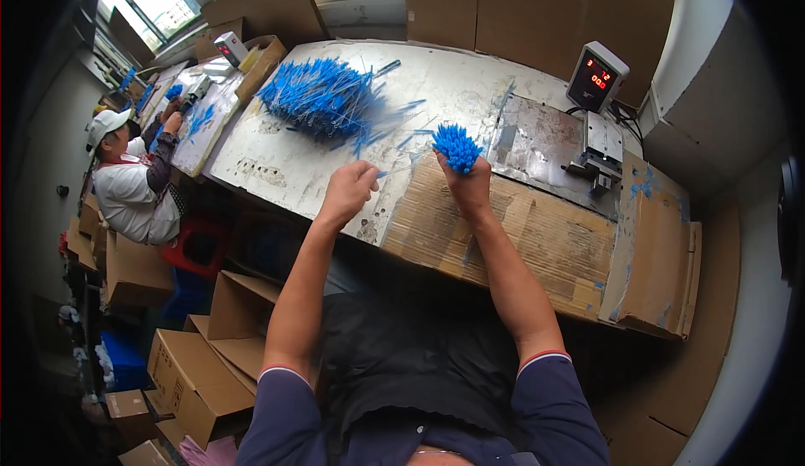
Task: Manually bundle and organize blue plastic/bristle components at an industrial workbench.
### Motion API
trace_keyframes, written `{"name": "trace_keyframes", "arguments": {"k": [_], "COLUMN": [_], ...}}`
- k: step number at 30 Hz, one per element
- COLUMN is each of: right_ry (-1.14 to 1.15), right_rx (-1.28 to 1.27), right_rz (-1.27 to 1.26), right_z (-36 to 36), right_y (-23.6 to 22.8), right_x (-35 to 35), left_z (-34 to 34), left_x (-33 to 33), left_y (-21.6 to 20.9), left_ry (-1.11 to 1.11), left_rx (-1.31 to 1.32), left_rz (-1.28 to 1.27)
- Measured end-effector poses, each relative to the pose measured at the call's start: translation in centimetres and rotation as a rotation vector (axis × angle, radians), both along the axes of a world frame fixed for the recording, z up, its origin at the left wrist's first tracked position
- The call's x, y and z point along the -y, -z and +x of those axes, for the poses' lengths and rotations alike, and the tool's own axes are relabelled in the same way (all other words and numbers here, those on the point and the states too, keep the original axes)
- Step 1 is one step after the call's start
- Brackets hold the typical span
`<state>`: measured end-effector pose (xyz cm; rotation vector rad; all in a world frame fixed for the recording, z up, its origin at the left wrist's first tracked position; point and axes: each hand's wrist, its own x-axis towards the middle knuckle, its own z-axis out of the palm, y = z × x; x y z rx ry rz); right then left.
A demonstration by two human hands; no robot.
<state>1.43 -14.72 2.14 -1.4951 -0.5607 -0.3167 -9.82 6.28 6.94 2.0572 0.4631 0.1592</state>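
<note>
My right hand (470,179) is closed around an upright bundle of thin blue-tipped sticks (457,146), their blue ends packed together on top. To its left, my left hand (349,191) pinches a single thin stick (382,174) with a blue end, pointing toward the bundle. Its exact kind is too small to make out. Beyond both hands, a large loose pile of the same blue-tipped sticks (314,97) lies on the white worktable (268,160). The pile's right side looks blurred, and a few strays lie between it and the bundle.
A flattened cardboard sheet (520,235) covers the table's near right. Behind it are a metal plate (537,143), a small machine (599,151) and a red-digit display (597,76). Cardboard boxes (197,374) stand lower left. A co-worker in a white cap (134,172) works at another table.
</note>
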Motion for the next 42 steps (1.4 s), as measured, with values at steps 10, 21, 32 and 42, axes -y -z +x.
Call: {"name": "trace_keyframes", "arguments": {"k": [10,21,32,42], "right_ry": [-0.476,-0.534,-0.664,-0.662], "right_rx": [-0.232,-0.693,-0.854,-0.916], "right_rz": [-0.193,0.081,0.254,0.251], "right_z": [0.0,-0.1,-0.5,-0.8], "right_y": [0.9,-0.7,-1.9,-2.0], "right_x": [0.1,0.8,1.1,0.9], "left_z": [2.6,3.1,4.5,4.4], "left_x": [2.1,3.9,5.0,5.0], "left_y": [-3.0,-0.4,-0.3,0.5], "left_ry": [0.187,0.029,-0.010,-0.040], "left_rx": [-0.061,0.292,0.343,0.356], "left_rz": [-0.105,-0.458,-0.530,-0.661]}}
